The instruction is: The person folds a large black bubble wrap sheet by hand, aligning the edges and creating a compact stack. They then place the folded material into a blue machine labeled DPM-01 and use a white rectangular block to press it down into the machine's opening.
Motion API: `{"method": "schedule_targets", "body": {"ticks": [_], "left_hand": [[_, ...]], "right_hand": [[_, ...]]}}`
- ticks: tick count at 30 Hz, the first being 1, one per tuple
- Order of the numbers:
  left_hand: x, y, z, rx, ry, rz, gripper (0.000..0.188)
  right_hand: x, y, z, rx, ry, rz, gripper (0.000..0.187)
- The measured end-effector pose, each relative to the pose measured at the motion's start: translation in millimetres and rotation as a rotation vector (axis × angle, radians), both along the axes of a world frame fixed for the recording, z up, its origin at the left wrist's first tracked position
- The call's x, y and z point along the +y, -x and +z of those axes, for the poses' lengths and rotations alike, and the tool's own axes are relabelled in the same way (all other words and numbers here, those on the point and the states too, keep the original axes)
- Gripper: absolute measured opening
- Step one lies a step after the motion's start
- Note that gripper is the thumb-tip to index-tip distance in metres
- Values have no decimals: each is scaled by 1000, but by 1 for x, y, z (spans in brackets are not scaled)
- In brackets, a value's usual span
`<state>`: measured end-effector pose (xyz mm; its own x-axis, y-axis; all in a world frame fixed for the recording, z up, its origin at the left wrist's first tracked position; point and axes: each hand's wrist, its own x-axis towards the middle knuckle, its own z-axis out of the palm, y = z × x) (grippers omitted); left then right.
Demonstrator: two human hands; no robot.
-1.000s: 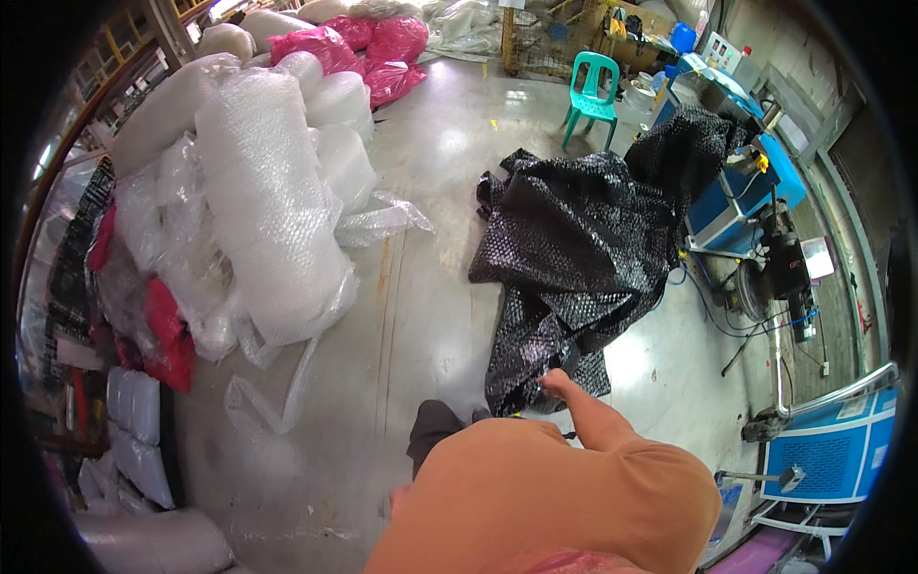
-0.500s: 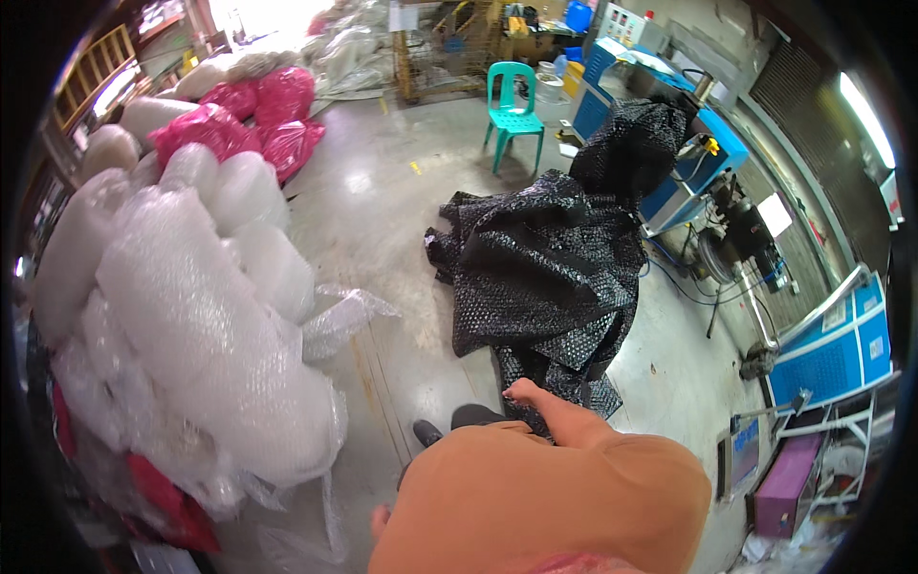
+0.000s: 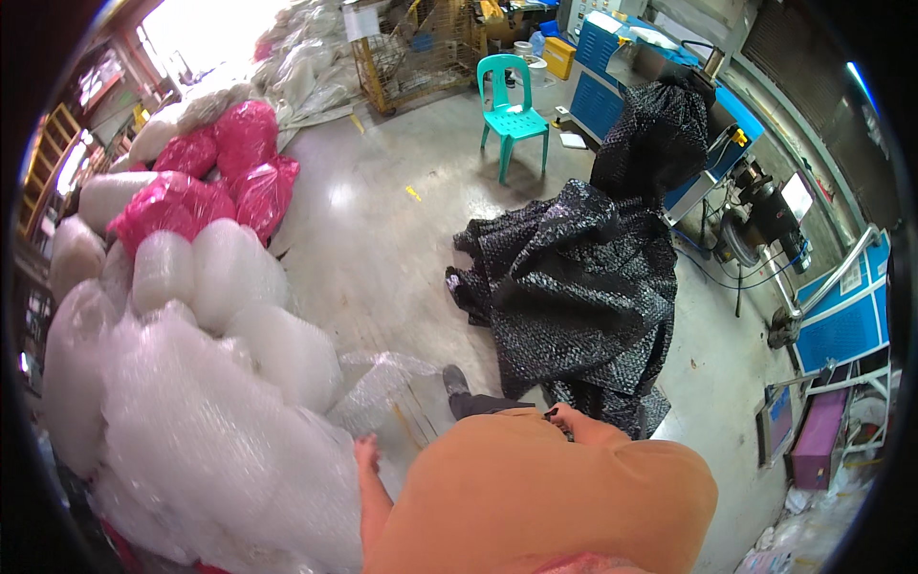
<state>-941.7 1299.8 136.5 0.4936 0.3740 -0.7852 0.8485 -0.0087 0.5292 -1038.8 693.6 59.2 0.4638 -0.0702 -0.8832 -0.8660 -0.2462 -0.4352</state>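
A large heap of black bubble wrap (image 3: 574, 287) lies crumpled on the floor, its upper part draped from the blue machine at the right. My right hand (image 3: 566, 417), partly hidden by my orange shirt, is closed at the near edge of this heap. A bunched dark bit of the black wrap shows at its fingers. Out to the left, my left hand (image 3: 366, 450) is held low with its fingers loosely apart and nothing in them. It is nearest to the pile of clear bubble wrap rolls (image 3: 210, 421), beside a loose clear sheet (image 3: 387, 383).
Pink plastic bundles (image 3: 249, 143) lie behind the clear rolls. A green chair (image 3: 513, 120) stands beyond the black heap, near the blue machine (image 3: 598, 91). Cables and a black wheeled device (image 3: 755, 220) are at the right, with a purple box (image 3: 819, 440) nearer.
My right hand has drawn in closer to my body. My left hand has come out further on the left. The view has shifted, and a foot has stepped forward.
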Motion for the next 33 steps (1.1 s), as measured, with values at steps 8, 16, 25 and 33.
{"method": "schedule_targets", "body": {"ticks": [8, 16, 25, 33], "left_hand": [[-16, -106, -5, 250, 62, -191, 48], [15, -293, -13, 318, 58, -224, 37], [90, -647, -33, 211, 113, -216, 26], [-44, -1030, -6, -97, 22, -472, 45]], "right_hand": [[10, -338, 44, -151, 193, -25, 25], [32, -540, 62, -189, 228, -73, 26], [87, -611, 65, 175, 181, -377, 32], [86, -711, 69, 108, 337, -98, 33]]}}
